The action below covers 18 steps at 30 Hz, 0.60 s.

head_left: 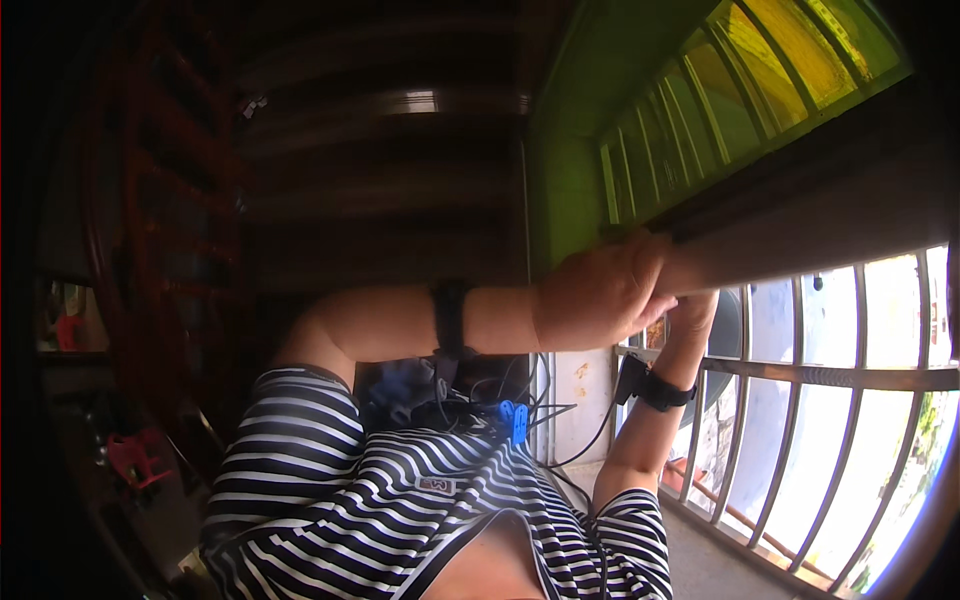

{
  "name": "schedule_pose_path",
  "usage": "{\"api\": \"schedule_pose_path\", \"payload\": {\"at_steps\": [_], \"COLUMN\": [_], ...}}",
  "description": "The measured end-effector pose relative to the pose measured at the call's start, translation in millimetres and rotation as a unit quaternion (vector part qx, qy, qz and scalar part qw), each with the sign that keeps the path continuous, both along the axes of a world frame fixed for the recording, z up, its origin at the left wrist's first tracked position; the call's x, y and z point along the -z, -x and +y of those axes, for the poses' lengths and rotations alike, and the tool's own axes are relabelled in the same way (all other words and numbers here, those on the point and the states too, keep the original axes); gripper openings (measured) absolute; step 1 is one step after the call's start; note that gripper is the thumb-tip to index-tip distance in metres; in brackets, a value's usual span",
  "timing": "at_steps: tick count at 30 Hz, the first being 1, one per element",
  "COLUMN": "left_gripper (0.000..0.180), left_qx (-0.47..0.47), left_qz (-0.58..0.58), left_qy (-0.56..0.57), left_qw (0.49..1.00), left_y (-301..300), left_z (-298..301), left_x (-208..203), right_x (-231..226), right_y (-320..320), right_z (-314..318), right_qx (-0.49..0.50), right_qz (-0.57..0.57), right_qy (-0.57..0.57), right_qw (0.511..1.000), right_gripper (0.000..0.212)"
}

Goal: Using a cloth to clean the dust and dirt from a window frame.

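My left hand reaches across to the right, its fingers curled closed at the near end of a long dark board-like piece. What lies inside those fingers is hidden. Just beside it, my right hand comes up from below, close against the left hand's fingertips and under the edge of the dark piece. Most of the right hand's fingers are out of sight behind the left hand and that piece. The dark piece slants up toward the right rim, in front of a barred window.
Metal bars with a cross rail stand on the right, bright daylight behind. A green frame is above. Black cables and blue clips hang near my body. A dark reddish wooden ladder-like frame stands left.
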<state>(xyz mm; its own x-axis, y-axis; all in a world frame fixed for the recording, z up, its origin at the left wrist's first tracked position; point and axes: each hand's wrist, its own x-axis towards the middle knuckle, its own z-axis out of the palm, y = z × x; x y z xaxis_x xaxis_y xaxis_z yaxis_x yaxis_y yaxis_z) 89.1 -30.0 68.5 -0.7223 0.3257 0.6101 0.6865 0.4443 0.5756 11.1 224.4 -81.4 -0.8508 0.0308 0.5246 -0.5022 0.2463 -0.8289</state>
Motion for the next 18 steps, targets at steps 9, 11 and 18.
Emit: {"api": "schedule_pose_path", "payload": {"at_steps": [9,11,18], "left_gripper": [0.066,0.066,0.062], "left_qx": [0.001,0.007,0.072], "left_qz": [0.076,0.073,0.143], "left_qy": [0.031,0.015,0.006], "left_qw": [0.997,0.997,0.987], "left_y": [-33.2,-34.6,-59.4], "left_z": [8.6,9.1,26.1], "left_x": [3.7,6.4,24.9], "right_x": [35.6,36.8,39.0], "right_y": [-6.8,-13.2,-44.8], "right_z": [-5.7,-8.8,-6.2], "right_qx": [0.004,0.010,0.050], "right_qz": [-0.130,-0.135,-0.145], "right_qy": [0.315,0.312,0.308], "right_qw": [0.940,0.940,0.939], "right_gripper": [0.027,0.027,0.025]}}
